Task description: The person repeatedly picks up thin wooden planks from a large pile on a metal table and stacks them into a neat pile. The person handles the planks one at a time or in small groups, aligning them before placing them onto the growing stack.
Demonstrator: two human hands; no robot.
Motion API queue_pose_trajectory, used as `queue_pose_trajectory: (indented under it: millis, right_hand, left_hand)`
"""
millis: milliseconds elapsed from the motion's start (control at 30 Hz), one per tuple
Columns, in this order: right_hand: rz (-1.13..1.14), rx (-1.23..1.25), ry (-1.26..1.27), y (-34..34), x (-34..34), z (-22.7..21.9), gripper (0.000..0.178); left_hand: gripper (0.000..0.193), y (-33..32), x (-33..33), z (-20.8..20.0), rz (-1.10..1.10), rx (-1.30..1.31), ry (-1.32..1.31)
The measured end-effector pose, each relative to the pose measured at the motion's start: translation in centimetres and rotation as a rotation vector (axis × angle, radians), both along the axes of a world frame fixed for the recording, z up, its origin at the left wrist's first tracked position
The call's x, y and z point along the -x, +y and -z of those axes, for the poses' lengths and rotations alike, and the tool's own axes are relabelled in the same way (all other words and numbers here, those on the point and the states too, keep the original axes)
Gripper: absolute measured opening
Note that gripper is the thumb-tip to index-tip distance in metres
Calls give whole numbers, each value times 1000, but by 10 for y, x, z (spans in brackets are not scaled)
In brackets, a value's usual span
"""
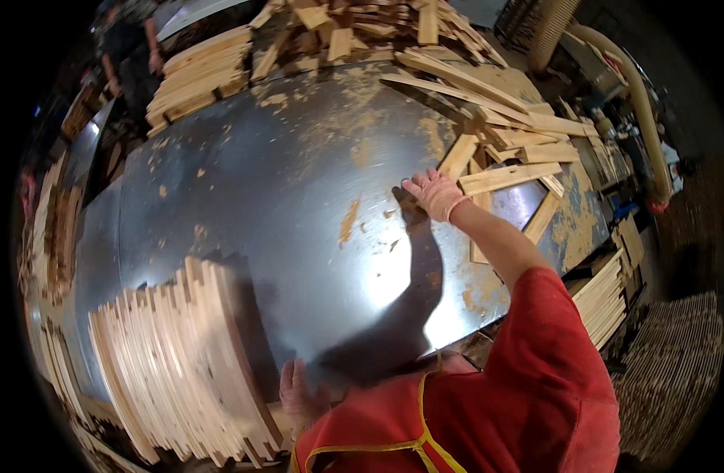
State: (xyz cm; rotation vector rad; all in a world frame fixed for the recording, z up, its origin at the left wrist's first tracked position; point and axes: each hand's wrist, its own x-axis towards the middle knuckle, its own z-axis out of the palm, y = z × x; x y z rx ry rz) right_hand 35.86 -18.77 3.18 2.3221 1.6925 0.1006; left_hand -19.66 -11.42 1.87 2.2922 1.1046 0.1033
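My right hand (434,195), in a pale pink work glove, reaches out over the metal tabletop (299,197). Its fingers are spread, with nothing gripped in them. Just beside it lies a short wooden board (458,156); whether the glove touches it I cannot tell. A longer board (510,178) rests to the right of the wrist. Close to my body, my left hand (300,394) is gloved too, with fingers extended and slightly blurred. It is next to a large stack of wooden strips (177,355) standing on edge at the near left.
A loose pile of boards (527,134) covers the table's right side, and a scrap heap (362,31) lies at the far edge. Another stack (200,75) stands far left, near a person (129,55). A thick hose (642,102) curves at the right. Sawdust patches dot the metal.
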Motion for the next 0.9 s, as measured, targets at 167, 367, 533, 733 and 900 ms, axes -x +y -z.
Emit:
queue_pose_trajectory:
  millis: [167, 367, 533, 733, 900]
  right_hand:
    - [-189, 127, 24, -12, -28, 18, 32]
    - [-577, -226, 522, -48, 104, -17, 31]
    - [445, -318, 761, -113, 39, -17, 50]
    - [1008, -299, 408, -156, -13, 21, 91]
    - [1042, -721, 1022, -134, 61, 8, 98]
  left_hand:
    - [81, 5, -109, -16, 215, -120, -25]
    - [88, -12, -227, -2, 337, -146, -96]
    - [96, -49, -264, 7, 429, -84, 51]
    - [84, -52, -265, 20, 342, -67, 174]
    - [60, -16, -222, -5, 210, 677, -186]
